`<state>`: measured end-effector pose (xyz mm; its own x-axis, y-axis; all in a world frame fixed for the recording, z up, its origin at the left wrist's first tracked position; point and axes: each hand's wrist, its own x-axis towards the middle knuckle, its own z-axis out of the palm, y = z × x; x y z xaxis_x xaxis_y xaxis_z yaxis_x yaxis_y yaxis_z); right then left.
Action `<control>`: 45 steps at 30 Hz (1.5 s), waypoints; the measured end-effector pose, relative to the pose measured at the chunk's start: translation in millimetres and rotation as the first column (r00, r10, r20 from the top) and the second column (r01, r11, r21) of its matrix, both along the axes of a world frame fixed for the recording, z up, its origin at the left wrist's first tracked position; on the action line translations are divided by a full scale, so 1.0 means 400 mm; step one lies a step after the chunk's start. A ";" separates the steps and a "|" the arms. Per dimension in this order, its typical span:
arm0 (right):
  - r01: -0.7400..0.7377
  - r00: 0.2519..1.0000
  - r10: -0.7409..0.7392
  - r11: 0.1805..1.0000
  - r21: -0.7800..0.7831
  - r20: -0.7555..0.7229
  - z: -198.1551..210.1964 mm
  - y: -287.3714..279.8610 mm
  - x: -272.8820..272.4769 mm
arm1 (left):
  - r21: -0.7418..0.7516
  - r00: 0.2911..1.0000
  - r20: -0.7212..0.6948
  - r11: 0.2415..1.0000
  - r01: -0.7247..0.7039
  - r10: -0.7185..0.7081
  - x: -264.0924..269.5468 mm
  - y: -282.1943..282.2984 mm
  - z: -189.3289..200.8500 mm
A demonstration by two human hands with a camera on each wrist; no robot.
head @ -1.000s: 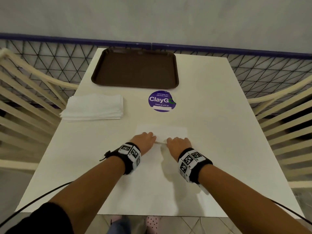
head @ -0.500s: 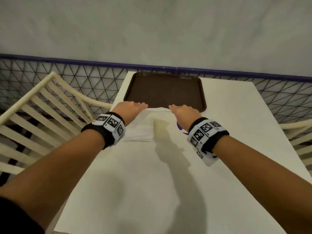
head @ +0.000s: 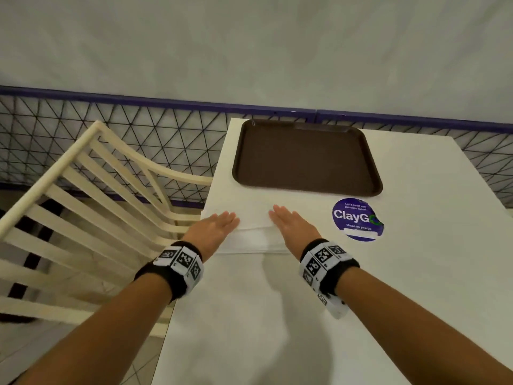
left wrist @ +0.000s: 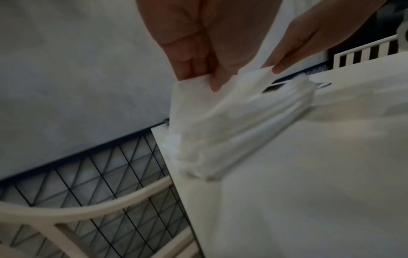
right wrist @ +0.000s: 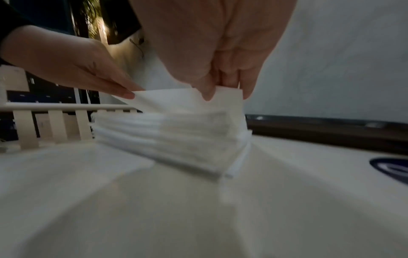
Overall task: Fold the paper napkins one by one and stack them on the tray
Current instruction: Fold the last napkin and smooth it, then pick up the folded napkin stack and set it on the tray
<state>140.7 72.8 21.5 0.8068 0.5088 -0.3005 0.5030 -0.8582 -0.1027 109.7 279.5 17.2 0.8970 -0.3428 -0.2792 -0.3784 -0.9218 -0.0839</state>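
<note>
**Both hands lift the top napkin off the pile**

Grey wall and a black wire-mesh fence with a purple rail run behind a long white worktop [head: 416, 273]. Cream slatted chairs [head: 91, 207] stand at its left edge. At the far end of the worktop lies a brown tray [head: 305, 159], with nothing on it, so no folded napkin is stacked yet. A round purple sticker [head: 358, 219] sits just in front of the tray's right corner.

To the left of the sticker, near the worktop's left edge, rests the pile of white paper napkins [head: 249, 240]. Its top napkin [right wrist: 176, 101] is raised off the pile at the far edge.

The left hand [head: 213, 229] and right hand [head: 291, 226] reach over the pile, both wrists in black bands with square markers. In the wrist views each hand's fingers [right wrist: 227, 82] pinch one far corner of the top napkin against the thumb, narrow and closed on the paper.

The napkin looks very light, thin and limp, sagging between the two pinches. It will likely tear or crumple under a hard pull, and the sheet below may cling to it. Corners or the edge are the sensible places to hold, with a gentle grip.
</note>
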 end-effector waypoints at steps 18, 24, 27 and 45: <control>-0.064 0.997 0.060 0.994 -0.088 -0.054 -0.035 0.043 -0.005 | -0.121 1.000 -0.009 0.992 -0.029 0.028 0.026 -0.006 -0.061; -0.068 0.998 0.066 0.993 -0.098 -0.022 -0.024 0.066 0.011 | -0.109 0.998 -0.026 0.992 -0.066 0.064 0.044 -0.001 -0.051; -0.087 0.996 0.089 0.995 -0.052 0.033 -0.016 0.066 0.014 | -0.137 0.996 0.054 0.989 -0.061 0.069 0.049 0.001 -0.045; 0.131 0.978 -0.153 0.980 0.150 0.144 0.065 0.105 0.018 | -0.602 0.617 -0.686 0.176 -0.779 0.386 -0.019 -0.077 0.026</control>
<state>148.1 114.8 47.7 0.9047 0.4138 -0.1011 0.3963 -0.9047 -0.1566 102.2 248.6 27.4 0.8516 0.0330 -0.5232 0.4941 -0.3840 0.7800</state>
